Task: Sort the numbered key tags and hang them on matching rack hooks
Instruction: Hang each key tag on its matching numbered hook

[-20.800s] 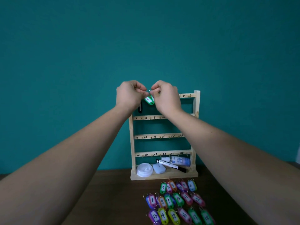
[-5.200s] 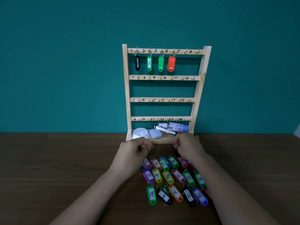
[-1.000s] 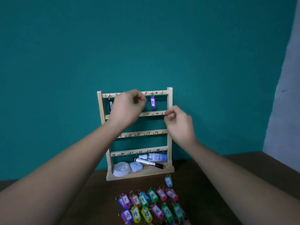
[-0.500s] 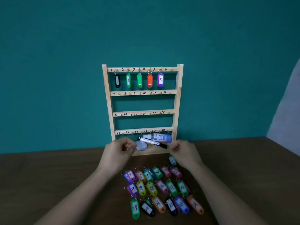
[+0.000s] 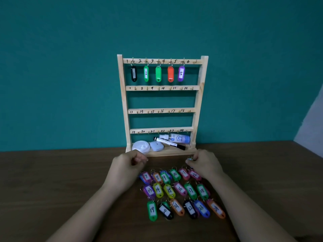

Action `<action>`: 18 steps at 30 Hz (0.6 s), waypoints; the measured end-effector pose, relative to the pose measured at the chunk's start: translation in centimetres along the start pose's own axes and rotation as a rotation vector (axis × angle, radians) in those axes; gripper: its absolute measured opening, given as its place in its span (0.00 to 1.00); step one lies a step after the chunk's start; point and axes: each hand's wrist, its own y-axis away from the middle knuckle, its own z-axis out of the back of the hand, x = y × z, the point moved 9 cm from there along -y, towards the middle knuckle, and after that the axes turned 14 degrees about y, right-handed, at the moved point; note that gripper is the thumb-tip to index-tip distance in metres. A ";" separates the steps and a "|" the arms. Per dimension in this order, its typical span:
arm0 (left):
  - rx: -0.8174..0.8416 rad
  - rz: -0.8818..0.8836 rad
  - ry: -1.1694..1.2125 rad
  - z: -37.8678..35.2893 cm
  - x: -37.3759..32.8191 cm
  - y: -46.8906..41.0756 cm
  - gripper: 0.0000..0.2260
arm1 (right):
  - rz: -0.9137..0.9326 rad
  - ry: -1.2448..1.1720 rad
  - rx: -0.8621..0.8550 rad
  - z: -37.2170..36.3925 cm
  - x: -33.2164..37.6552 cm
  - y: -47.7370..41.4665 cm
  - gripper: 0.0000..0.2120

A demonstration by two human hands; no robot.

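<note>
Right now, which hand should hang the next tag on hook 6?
Right. The right hand pinches a key ring, nearly below empty hook 6; the left hand looks empty.

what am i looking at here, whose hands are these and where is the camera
No machine: a person works with bare hands, and the one camera sits on their head, looking forward and down. A wooden rack with numbered hooks stands on the table. Five tags hang on its top row; hook 6 is free. Its base holds a marker and a small bottle. Tags 7 to 24 lie in three rows on the table. The right hand pinches one tag by its ring; its number is hidden. The left hand is curled, nothing seen in it.
</note>
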 end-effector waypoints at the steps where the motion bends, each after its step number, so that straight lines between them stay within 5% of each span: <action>1: 0.007 0.000 -0.002 -0.1 0.0 0.0 0.07 | -0.004 -0.013 -0.005 0.0 0.0 -0.1 0.13; 5: 0.010 0.003 -0.009 -0.5 0.1 0.1 0.07 | -0.016 -0.066 0.018 -0.7 0.0 -0.7 0.06; 18: 0.084 0.094 0.097 -2.6 0.0 0.9 0.06 | 0.059 -0.539 -0.048 1.0 1.5 1.2 0.06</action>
